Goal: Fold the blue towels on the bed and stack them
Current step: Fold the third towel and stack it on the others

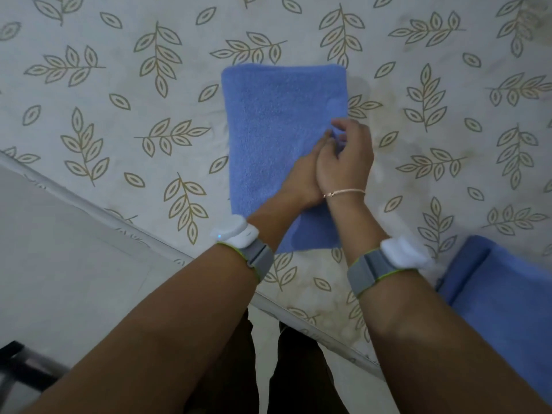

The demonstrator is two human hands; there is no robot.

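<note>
Blue towel (pixel 268 138) lies flat on the bed (pixel 119 115), long axis running away from the person; both hands meet at its right long edge, right hand (pixel 348 162) pinching it, left hand (pixel 301 177) grip hidden (cannot tell).

A home bedroom (leaf-print bed sheet (pixel 119 115), pale tiled floor (pixel 59 249))

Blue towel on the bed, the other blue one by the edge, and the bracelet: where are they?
blue towel (pixel 268 121): head view, bare upper middle of it.
second blue towel (pixel 507 294): head view, top surface at lower right.
bracelet (pixel 343 193): head view, thin chain on the right wrist.
</note>
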